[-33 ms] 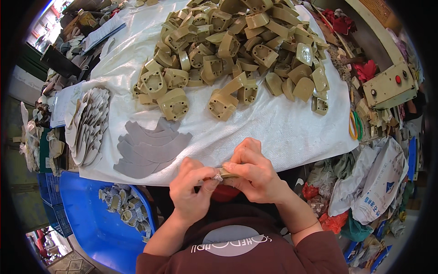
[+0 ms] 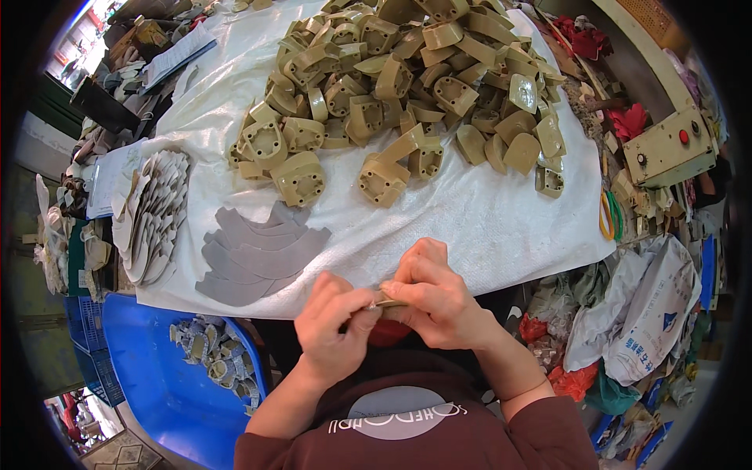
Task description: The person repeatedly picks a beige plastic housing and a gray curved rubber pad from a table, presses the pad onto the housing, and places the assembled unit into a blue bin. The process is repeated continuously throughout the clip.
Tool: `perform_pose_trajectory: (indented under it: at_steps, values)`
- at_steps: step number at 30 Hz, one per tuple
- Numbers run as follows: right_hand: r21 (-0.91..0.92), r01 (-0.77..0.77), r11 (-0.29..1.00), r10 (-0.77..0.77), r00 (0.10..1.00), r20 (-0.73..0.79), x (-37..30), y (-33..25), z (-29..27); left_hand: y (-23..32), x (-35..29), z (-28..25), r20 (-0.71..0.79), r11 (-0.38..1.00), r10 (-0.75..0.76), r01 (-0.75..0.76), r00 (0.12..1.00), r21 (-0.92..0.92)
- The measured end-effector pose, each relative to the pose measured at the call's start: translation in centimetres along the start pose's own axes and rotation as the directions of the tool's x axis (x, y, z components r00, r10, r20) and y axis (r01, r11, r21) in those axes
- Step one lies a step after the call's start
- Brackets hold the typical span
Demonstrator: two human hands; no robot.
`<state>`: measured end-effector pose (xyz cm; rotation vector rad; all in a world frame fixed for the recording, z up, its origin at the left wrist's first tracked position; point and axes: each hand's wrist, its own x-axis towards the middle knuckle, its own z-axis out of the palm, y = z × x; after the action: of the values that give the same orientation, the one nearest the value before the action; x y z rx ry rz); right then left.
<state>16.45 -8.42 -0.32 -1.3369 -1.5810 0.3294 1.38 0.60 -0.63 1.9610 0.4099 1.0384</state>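
Observation:
Close to my body, just past the table's near edge, both hands meet on a small tan shoe heel (image 2: 387,302). My left hand (image 2: 333,313) pinches its left end between thumb and fingers. On the other end, my right hand (image 2: 435,301) is closed with its thumb along the top. Fingers cover most of the heel, so only a narrow strip shows. Left of the hands, thin grey curved cut pieces (image 2: 254,254) lie fanned out on the white sheet (image 2: 486,211). Beyond them rises a big pile of tan moulded heels (image 2: 368,117), some with holes showing.
A stack of pale curved pieces (image 2: 153,215) stands at the table's left. Below it, a blue tub (image 2: 141,368) holds several grey-covered heels (image 2: 215,352). On the right are a beige control box (image 2: 670,149) with a red button, rubber bands (image 2: 609,215) and plastic bags (image 2: 646,305).
My hands have shifted slightly and the heel between them has tilted, showing a thinner strip. A pale crinkled bit by my left thumb shows less than before. The piles look unchanged.

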Motion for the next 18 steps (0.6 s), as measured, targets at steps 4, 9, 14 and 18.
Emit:
perform_pose_trajectory:
  at_steps: [4,9,14,18]
  values:
    - [-0.002,0.007,1.000,-0.007,0.992,0.123,0.5,-0.9,-0.2,-0.2,-0.4,0.0,-0.036,0.988,0.114,-0.110,0.993,0.113]
    - [-0.124,0.130,0.984,-0.129,0.991,0.016,0.5,-0.6,-0.4,-0.2,-0.7,0.8,-0.175,0.989,0.148,-0.147,0.973,0.022]
    - [-0.194,0.070,0.979,-0.076,0.997,-0.022,0.5,-0.9,0.0,-0.8,-0.6,-0.6,-0.117,0.961,0.234,-0.212,0.965,0.177]
    - [-0.050,-0.124,0.991,0.119,0.989,-0.086,1.1,-3.4,-1.2,-1.3,-0.6,-2.3,-0.174,0.965,0.185,-0.145,0.967,0.218]
